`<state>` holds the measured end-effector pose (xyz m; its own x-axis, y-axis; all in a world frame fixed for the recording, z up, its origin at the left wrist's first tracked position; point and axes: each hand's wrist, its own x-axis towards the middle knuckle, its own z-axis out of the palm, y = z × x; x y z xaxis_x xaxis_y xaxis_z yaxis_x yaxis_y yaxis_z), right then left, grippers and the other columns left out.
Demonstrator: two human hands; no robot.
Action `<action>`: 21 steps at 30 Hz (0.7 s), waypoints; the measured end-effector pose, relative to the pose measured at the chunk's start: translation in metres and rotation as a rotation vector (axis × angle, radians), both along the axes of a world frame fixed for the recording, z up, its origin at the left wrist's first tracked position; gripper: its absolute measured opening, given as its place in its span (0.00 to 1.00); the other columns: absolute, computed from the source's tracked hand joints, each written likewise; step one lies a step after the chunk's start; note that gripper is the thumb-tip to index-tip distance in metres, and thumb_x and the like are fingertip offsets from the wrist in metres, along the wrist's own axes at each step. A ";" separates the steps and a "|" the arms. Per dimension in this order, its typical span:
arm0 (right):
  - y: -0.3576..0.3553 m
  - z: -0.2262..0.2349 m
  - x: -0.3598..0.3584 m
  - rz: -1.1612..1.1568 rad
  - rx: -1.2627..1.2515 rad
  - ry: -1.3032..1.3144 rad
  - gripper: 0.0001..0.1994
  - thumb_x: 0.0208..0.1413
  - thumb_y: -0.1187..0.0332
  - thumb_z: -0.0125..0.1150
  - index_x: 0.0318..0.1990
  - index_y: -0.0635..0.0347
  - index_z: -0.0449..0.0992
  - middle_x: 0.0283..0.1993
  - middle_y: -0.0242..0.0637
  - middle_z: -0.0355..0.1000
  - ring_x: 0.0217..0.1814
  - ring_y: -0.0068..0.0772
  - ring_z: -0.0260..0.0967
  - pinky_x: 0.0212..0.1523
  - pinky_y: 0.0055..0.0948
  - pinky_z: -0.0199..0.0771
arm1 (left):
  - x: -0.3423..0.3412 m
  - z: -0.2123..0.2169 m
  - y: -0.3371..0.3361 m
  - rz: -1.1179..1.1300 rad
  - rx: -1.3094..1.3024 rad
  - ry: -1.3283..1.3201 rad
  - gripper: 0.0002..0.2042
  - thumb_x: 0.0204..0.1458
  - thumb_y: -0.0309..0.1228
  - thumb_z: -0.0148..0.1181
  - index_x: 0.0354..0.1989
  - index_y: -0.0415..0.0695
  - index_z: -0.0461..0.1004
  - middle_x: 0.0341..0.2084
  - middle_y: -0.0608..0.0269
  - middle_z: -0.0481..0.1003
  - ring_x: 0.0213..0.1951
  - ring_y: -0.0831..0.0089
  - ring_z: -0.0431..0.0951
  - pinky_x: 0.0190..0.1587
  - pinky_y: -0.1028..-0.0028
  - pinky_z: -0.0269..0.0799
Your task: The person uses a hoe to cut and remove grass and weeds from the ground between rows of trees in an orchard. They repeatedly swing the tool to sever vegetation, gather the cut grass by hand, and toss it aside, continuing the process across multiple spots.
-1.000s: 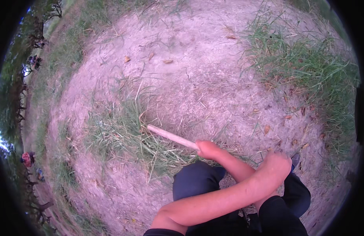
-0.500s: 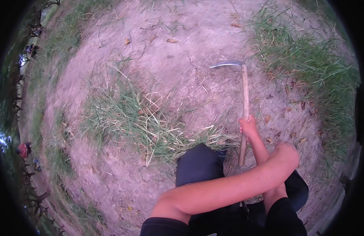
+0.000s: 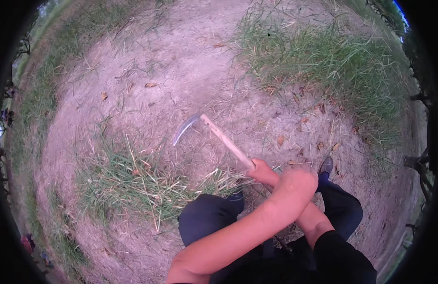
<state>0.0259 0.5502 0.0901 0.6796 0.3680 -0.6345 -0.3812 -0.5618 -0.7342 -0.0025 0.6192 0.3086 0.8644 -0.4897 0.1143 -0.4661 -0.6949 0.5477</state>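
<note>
A sickle point(image 3: 229, 145) with a pale wooden handle and a curved metal blade is held just above the ground ahead of me. My right hand point(image 3: 264, 172) is wrapped round its handle, and the blade points left and toward me. The handle's lower end is mostly behind my arms. Across my right forearm lies my left arm, with my left hand point(image 3: 300, 179) bent down over it; its fingers are hidden. Left of my knee is a heap of cut grass point(image 3: 138, 182), green mixed with straw-coloured stems, near the blade tip.
Standing green grass point(image 3: 332, 66) grows at the far right. Dry brown leaves point(image 3: 280, 140) are scattered over the bare soil point(image 3: 181, 61). My shoe point(image 3: 326, 165) rests on the soil at right. Tree trunks point(image 3: 420, 165) show along the right rim.
The sickle has swung from nearly upright in the picture to a slant, its blade now lower and further left. Both hands shifted left, and the view turned to the right.
</note>
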 end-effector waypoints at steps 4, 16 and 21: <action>-0.017 0.000 0.008 -0.567 0.350 0.252 0.08 0.52 0.69 0.62 0.32 0.60 0.68 0.19 0.30 0.64 0.16 0.21 0.60 0.17 0.25 0.62 | 0.004 0.010 0.011 -0.152 -0.015 0.042 0.11 0.38 0.23 0.59 0.33 0.35 0.74 0.29 0.48 0.75 0.34 0.56 0.79 0.36 0.60 0.75; -0.169 -0.020 0.044 -1.431 0.465 -0.021 0.08 0.54 0.71 0.57 0.27 0.56 0.64 0.18 0.27 0.61 0.15 0.21 0.58 0.14 0.23 0.63 | -0.013 0.015 0.004 -0.196 0.197 0.011 0.10 0.41 0.24 0.59 0.34 0.39 0.75 0.27 0.59 0.76 0.32 0.68 0.78 0.32 0.72 0.72; -0.188 -0.040 0.101 -1.676 0.445 -0.168 0.06 0.52 0.72 0.54 0.30 0.57 0.62 0.17 0.30 0.59 0.15 0.24 0.57 0.14 0.24 0.62 | -0.011 0.018 -0.012 -0.256 0.216 0.020 0.08 0.44 0.24 0.56 0.34 0.40 0.72 0.27 0.57 0.73 0.31 0.62 0.77 0.33 0.67 0.73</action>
<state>0.1272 0.3619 0.0500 0.5169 -0.6317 -0.5778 -0.1999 0.5673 -0.7989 -0.0131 0.6070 0.3270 0.7115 -0.7020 -0.0312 -0.6310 -0.6578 0.4112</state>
